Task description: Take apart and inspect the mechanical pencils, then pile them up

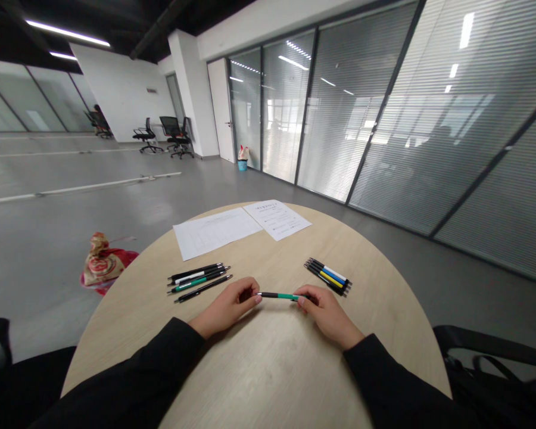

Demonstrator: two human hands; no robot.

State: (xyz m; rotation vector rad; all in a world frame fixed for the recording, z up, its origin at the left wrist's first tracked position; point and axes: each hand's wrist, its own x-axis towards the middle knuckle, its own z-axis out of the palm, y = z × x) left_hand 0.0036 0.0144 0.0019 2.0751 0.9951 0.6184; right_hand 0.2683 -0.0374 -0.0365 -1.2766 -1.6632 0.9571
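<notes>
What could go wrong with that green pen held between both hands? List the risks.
1. The slim green-and-black pen is pinched only at its ends by the left hand and right hand; a slipping grip could drop it on the round pale wooden table.
2. It might roll into the row of black, white and green pens or the bundle of yellow, blue and black pens, mixing the groups.

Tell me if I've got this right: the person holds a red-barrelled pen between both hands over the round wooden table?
Not quite. In the head view the pen has a green barrel with black ends, not red. The left hand and right hand do hold it by its ends over the round wooden table.
</notes>
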